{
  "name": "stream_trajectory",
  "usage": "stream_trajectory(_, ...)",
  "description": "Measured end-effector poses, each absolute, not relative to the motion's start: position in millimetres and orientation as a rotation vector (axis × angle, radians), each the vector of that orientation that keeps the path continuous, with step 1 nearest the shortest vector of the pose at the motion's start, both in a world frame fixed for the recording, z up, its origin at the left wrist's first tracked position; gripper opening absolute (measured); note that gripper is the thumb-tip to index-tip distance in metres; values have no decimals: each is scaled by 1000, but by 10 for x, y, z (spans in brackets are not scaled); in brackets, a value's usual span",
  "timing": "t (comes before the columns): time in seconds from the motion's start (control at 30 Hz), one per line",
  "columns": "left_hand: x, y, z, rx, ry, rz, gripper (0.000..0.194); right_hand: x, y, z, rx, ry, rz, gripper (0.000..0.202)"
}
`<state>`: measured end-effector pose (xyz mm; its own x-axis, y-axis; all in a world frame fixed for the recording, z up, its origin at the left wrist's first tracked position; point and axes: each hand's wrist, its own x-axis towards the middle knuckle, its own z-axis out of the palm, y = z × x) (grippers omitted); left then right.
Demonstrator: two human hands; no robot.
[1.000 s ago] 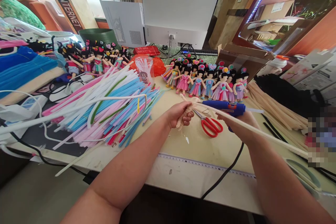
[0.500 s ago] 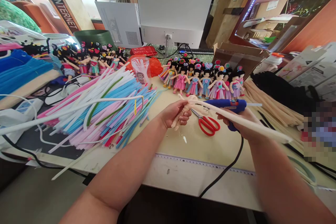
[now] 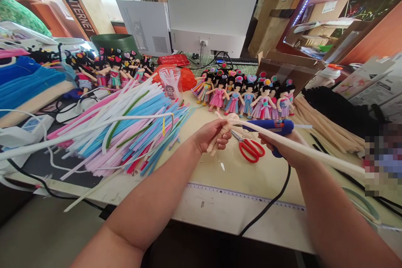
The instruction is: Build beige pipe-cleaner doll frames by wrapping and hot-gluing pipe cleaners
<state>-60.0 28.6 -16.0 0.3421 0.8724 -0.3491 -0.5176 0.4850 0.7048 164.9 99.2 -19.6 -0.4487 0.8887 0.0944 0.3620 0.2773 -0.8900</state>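
My left hand (image 3: 205, 135) is closed around a doll body (image 3: 215, 146) of cream pipe cleaners, its two wound legs sticking out below the fingers. From the top of that body a long pale pipe cleaner (image 3: 314, 149) stretches to the right, passing in front of my right wrist. My right hand (image 3: 290, 149) grips a blue hot glue gun (image 3: 268, 126), whose nozzle points left, close to the doll body. The nozzle tip is partly hidden behind the pipe cleaner. Red-handled scissors (image 3: 252, 150) lie on the table between my hands.
Finished pipe-cleaner dolls (image 3: 235, 102) stand in rows at the back, near a monitor (image 3: 212, 16). Loose coloured pipe cleaners (image 3: 132, 127) are heaped on the left. A measuring tape (image 3: 245, 196) runs along the front edge. The glue gun's black cord (image 3: 270, 203) hangs over that edge.
The free end of the long pipe cleaner has shifted right and slightly lower. The whole view has moved a little; both hands keep their hold.
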Motion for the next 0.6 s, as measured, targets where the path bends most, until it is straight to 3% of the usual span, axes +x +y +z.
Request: stream_trajectory(0.6, -608, 289, -164, 533, 779, 955, 41, 1604, 995, -157, -1121, -1820, 1211, 31)
